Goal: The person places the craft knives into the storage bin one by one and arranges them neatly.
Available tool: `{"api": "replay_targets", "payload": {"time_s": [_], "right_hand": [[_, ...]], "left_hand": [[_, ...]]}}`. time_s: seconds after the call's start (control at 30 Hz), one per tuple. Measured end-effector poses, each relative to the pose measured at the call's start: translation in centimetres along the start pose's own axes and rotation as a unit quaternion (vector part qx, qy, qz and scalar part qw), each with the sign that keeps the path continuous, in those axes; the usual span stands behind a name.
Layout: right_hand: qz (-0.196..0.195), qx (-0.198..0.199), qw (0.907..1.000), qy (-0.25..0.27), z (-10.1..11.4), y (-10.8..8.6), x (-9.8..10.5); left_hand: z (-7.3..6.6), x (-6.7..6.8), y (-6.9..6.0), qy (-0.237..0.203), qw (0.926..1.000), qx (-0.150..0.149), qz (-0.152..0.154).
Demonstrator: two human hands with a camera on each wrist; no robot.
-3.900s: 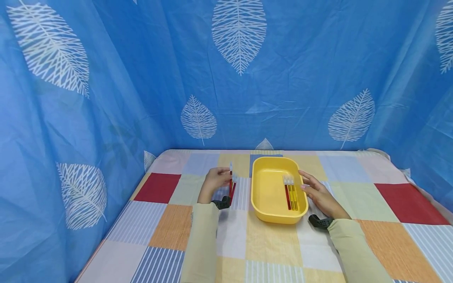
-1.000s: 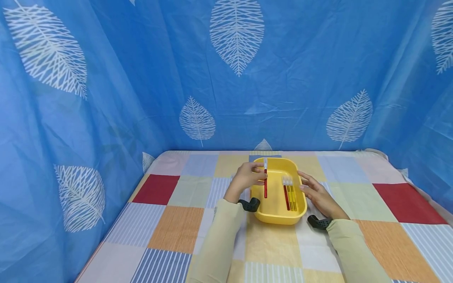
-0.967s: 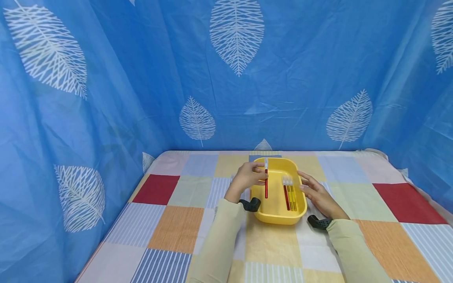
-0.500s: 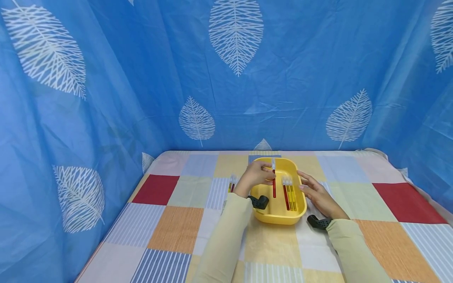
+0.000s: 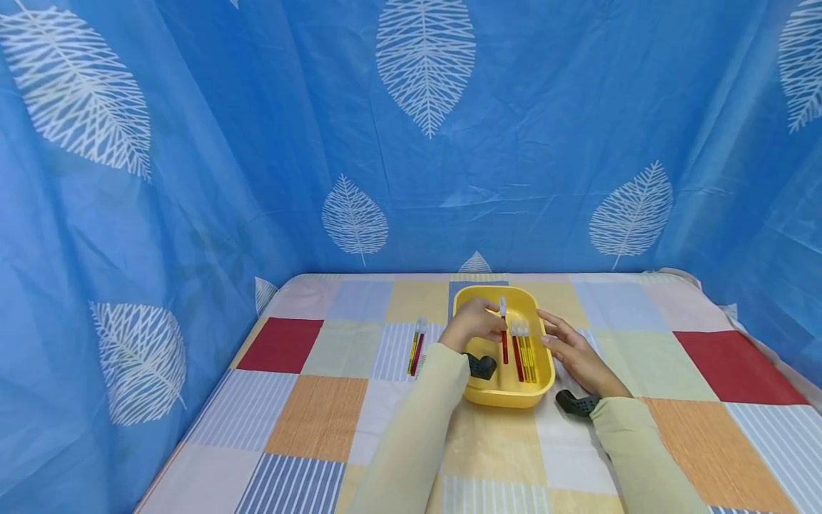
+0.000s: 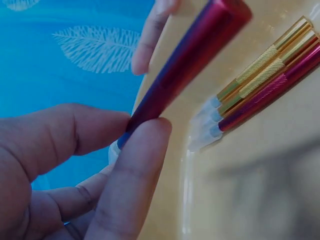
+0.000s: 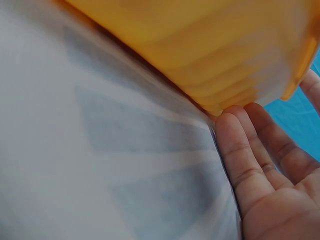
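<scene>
The left hand [image 5: 477,325] is over the yellow tray [image 5: 504,399], pinching a red pen-like tool [image 5: 504,345] with a clear tip. In the left wrist view, thumb and finger hold that red tool [image 6: 185,65] above the tray. Beside it in the tray lie a red tool [image 5: 517,358] and yellow ones [image 5: 528,359], side by side with clear tips pointing away. The right hand [image 5: 581,360] rests against the tray's right side, fingers extended; in the right wrist view the fingertips of this hand [image 7: 270,165] touch the tray's outer wall [image 7: 200,50].
Left of the tray, a yellow tool [image 5: 413,350] and a red tool [image 5: 418,355] lie close together on the patchwork cloth [image 5: 317,405]. A blue curtain [image 5: 514,143] with white leaf prints hangs behind and at the sides.
The left hand has carried the red tool from the left, across the tray, close to the row of tools. The two tools on the cloth are uncovered. The right hand stays at the tray's side.
</scene>
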State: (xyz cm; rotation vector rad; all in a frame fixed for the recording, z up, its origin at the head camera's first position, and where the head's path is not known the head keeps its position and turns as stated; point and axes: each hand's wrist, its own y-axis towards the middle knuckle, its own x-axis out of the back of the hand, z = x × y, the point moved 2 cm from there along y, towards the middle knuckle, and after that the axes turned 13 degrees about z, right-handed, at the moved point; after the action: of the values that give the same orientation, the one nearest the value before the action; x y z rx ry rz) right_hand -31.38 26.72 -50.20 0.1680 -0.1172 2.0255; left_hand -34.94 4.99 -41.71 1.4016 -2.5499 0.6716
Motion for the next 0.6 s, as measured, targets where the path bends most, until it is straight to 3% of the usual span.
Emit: {"api": "replay_targets", "payload": {"time_s": [0.4, 0.6], "right_hand": [[0.003, 0.009, 0.9999, 0.006, 0.0, -0.1, 0.1], [0.000, 0.006, 0.9999, 0.014, 0.0, 0.0, 0.0]], "left_hand": [[0.8, -1.3, 1.5, 0.011, 0.9989, 0.040, -0.021], [1.3, -1.8, 2.3, 0.009, 0.9977, 0.067, -0.005]]}}
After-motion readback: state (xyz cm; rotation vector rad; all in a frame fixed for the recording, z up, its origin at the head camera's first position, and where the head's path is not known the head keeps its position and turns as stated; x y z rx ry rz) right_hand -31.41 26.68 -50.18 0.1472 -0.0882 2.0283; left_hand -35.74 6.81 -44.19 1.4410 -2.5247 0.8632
